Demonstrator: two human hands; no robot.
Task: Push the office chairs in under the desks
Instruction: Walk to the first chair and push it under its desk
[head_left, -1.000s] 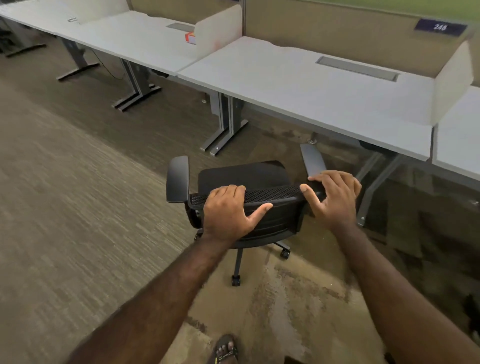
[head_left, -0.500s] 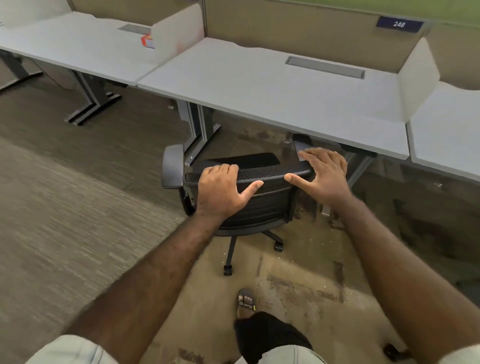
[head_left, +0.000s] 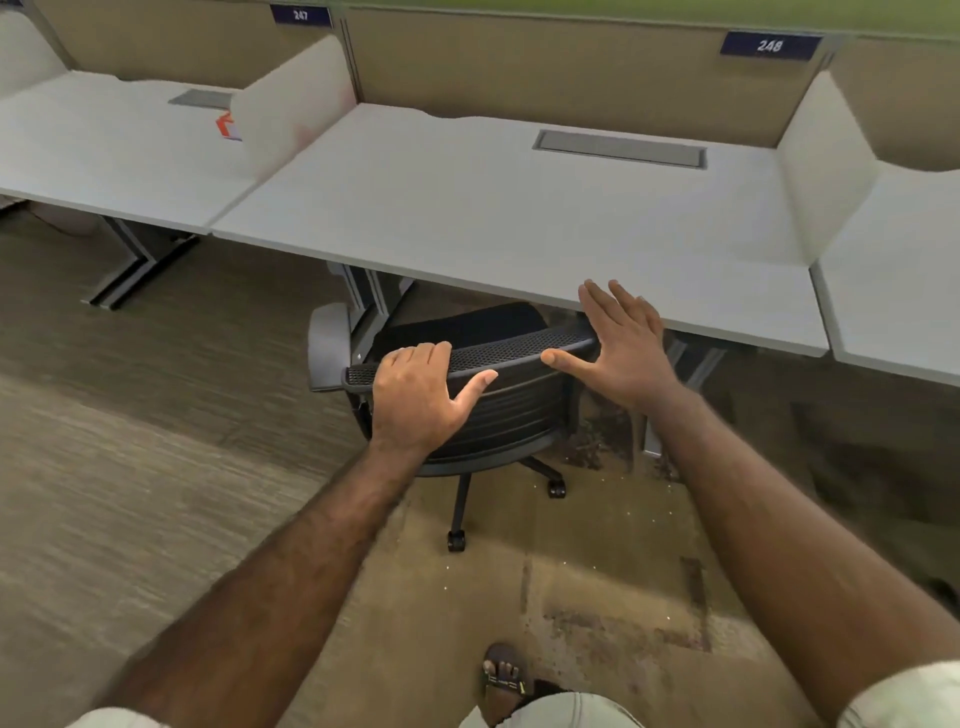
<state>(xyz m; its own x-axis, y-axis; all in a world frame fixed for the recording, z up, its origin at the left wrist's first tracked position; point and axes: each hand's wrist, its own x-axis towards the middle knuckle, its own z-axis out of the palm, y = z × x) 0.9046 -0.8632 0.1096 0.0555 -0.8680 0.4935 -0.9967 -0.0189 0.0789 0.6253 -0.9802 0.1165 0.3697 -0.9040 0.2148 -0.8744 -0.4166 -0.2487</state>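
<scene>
Under desk (head_left: 519, 249) — black mesh-backed chair (head_left: 498, 410), grey armrest

Two dark blue number plates (head_left: 770, 45) sit on the tan partition (head_left: 545, 67) behind my bench. The one at the upper right of the frame reads "248"; the other plate (head_left: 300, 14), at the upper left, reads "247".
</scene>
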